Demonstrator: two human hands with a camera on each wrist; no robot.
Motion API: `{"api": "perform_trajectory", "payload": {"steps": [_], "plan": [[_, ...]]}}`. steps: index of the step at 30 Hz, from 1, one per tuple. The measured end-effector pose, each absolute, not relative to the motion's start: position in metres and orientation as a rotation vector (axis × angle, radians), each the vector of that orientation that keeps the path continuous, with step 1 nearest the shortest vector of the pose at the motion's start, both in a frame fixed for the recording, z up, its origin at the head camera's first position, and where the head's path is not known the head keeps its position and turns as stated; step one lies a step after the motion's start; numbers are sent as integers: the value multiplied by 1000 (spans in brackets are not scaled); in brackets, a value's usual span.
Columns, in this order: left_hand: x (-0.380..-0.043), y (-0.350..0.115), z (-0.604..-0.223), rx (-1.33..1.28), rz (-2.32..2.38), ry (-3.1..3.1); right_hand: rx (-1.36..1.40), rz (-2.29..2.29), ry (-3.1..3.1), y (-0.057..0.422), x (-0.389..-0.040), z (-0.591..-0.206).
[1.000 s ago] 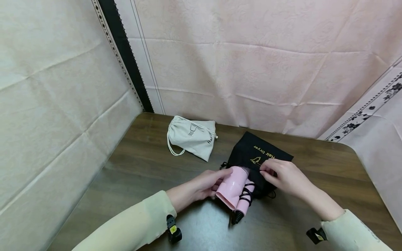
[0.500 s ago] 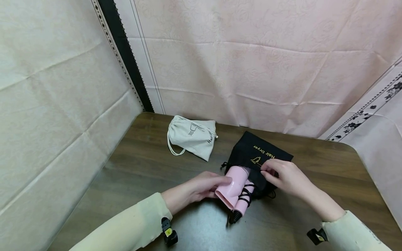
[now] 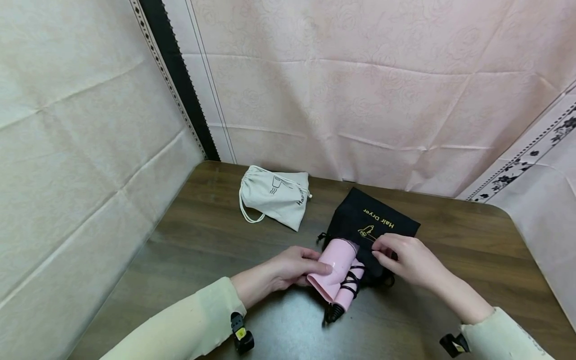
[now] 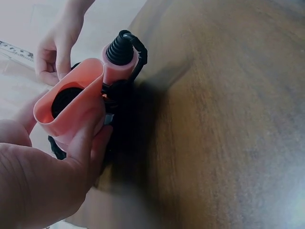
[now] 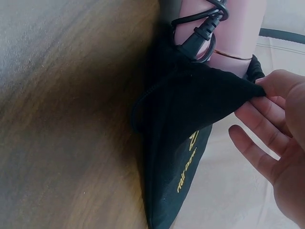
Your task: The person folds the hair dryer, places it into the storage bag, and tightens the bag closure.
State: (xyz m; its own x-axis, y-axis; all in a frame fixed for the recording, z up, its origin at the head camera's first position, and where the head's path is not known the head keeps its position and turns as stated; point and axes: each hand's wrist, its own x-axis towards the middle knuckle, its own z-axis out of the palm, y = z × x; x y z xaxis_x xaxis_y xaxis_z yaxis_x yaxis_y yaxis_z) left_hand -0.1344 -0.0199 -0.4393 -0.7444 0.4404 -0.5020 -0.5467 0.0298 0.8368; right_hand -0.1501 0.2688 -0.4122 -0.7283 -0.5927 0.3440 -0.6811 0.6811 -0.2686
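Observation:
A pink hair dryer [image 3: 335,265] with its black cord wound round the folded handle [image 3: 351,287] lies partly inside a black drawstring bag [image 3: 360,215]. The bag bears yellow "Hair Dryer" lettering. My left hand [image 3: 294,270] grips the dryer's barrel near the nozzle, thumb on top. In the left wrist view the flared nozzle [image 4: 90,112] faces the camera, and the fingers wrap the barrel. My right hand [image 3: 407,257] pinches the edge of the bag's mouth between thumb and finger, lifting the cloth. The plug [image 5: 195,43] shows at the bag's opening in the right wrist view.
A cream drawstring bag [image 3: 276,195] with a printed dryer picture lies at the back of the wooden table [image 3: 202,235]. Pale cloth curtains [image 3: 360,90] rise behind the table and on both sides.
My left hand has shifted its hold along the barrel, the thumb moving toward the nozzle. The dryer's handle end has swung slightly left. My right hand stays at the bag's edge, dipping slightly.

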Motion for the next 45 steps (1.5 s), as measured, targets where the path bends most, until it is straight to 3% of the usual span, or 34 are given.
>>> {"api": "perform_trajectory", "payload": {"steps": [29,45], "plan": [[-136,-6,-439,-130,1616,1992,1036,590,-2665,264,-145,-413],[-142,5,-442,-198,1822,1818,1052,621,-2614,261,-144,-410]]}}
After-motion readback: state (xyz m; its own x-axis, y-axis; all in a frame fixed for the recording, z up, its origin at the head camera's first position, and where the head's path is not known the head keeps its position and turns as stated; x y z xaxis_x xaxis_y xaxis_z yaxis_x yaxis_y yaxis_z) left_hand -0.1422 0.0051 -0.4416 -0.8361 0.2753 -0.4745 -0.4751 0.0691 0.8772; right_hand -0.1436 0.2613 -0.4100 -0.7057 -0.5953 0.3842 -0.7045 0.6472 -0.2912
